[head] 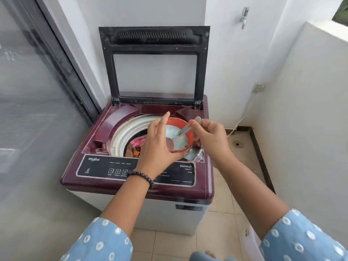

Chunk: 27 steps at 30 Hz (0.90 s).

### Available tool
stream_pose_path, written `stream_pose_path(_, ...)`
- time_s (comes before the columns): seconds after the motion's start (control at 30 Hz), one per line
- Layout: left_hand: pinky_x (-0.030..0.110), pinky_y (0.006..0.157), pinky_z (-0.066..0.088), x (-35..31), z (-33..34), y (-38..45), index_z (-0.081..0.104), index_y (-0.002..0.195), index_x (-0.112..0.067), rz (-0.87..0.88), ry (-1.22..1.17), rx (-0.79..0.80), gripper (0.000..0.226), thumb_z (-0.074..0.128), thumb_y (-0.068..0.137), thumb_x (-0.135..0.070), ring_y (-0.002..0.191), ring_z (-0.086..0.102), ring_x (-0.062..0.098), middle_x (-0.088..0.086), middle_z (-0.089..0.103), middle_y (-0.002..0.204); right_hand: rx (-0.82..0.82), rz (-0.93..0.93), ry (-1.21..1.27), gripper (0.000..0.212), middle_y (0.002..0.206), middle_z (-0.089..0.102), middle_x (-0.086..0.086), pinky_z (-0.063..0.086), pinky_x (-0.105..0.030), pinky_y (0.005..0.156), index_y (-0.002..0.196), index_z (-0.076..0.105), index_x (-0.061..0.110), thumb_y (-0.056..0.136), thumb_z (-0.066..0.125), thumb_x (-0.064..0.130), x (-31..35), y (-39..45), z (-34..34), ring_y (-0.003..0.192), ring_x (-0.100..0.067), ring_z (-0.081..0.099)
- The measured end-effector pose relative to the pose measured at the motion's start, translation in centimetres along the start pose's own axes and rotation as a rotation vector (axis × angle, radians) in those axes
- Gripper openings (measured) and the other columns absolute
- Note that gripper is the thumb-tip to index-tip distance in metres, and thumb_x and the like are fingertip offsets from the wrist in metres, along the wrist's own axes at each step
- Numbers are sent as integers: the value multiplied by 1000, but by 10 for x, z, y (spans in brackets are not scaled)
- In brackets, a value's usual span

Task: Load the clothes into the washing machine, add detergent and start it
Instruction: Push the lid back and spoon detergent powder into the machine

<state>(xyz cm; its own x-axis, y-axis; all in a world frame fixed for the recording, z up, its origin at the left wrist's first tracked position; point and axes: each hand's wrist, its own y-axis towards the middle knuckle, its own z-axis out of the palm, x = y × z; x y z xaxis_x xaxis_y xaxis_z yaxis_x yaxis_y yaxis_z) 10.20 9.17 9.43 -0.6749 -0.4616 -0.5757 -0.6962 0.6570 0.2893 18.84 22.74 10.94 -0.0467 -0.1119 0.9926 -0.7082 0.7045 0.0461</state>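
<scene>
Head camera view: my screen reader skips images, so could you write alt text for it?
Over an open top-loading washing machine, a person's left hand holds an orange container of pale detergent powder while the right hand pinches a clear plastic spoon dipped into it. Colourful clothes lie in the drum, and the lid stands upright against the wall.

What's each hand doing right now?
Left hand: holds the orange bowl over the washing machine.
Right hand: pinches the clear plastic spoon dipped in the bowl.
</scene>
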Motion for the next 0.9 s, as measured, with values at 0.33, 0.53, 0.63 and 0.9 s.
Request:
stream_pose_path(0.33,19,97,33,27,7,25,13,155,-34,-65,-44,38,121,89,62,-49,133,36,10,-1,30,150,22,93,195,28,60,62,-8,40,-20,45,94,65,-3,102,45,16,-24,39,17,47,-12,50)
stream_pose_path(0.53,21,97,34,29,16,45,10,154,-36,-85,-61,4,125,91,59,-50,132,36,9,-2,36,146,-94,10,272,27,54,62,-1,43,-22,44,92,63,2,104,46,20,-26,58,10,46,-13,52)
stream_pose_path(0.63,21,92,37,26,21,53,10,155,-35,-75,-37,-15,126,90,59,-52,127,39,9,-2,39,142,-148,-93,195,22,55,62,2,47,-33,50,88,63,12,102,47,18,-29,66,5,51,-16,54)
stream_pose_path(0.9,21,83,39,23,30,63,5,155,-36,-98,-1,-3,128,88,60,-56,126,44,11,-3,40,142,-113,-378,-152,16,81,73,8,51,-21,65,99,63,16,103,48,17,-41,61,8,69,-3,65)
